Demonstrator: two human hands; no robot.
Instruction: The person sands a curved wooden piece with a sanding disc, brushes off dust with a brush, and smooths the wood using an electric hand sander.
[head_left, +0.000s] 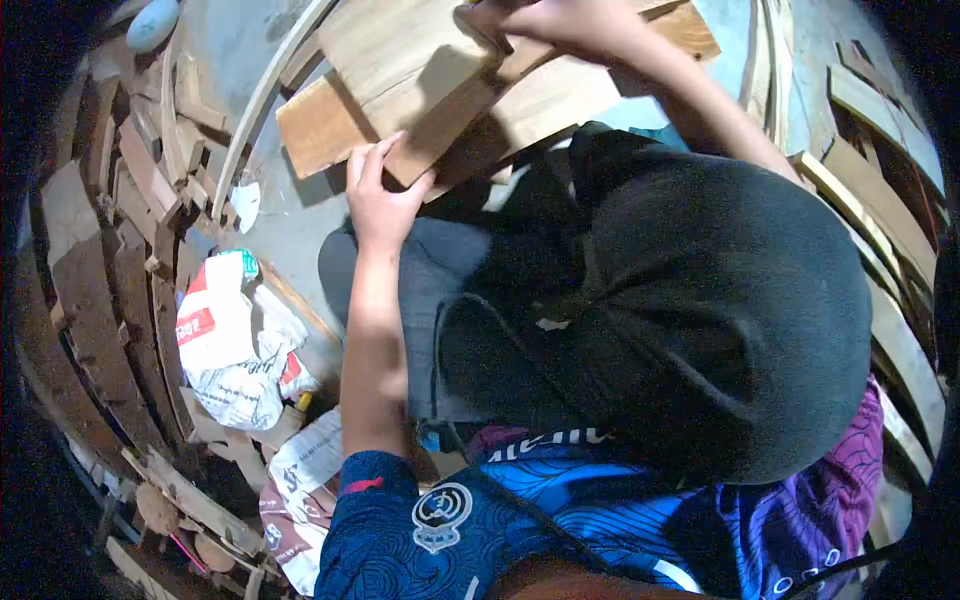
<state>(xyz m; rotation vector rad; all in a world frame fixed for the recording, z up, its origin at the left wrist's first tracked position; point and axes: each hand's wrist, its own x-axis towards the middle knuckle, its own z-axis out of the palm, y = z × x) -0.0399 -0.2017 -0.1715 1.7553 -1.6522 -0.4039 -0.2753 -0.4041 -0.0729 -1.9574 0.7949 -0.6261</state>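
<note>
Board (pixel 395 50): prob. stiff, fairly heavy; hold by edges. L hand (pixel 385 205) grips nr corner; R hand (pixel 570 25) at far edge, can't tell if gripping.

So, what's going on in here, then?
A person is handling a thick board with bare hands. The left hand holds its near corner, with fingers and thumb on either side. The right hand is at the board's far side, by something dark I can't make out. The board lies over other pieces. Scrap wood and a crumpled sack lie nearby.
</note>
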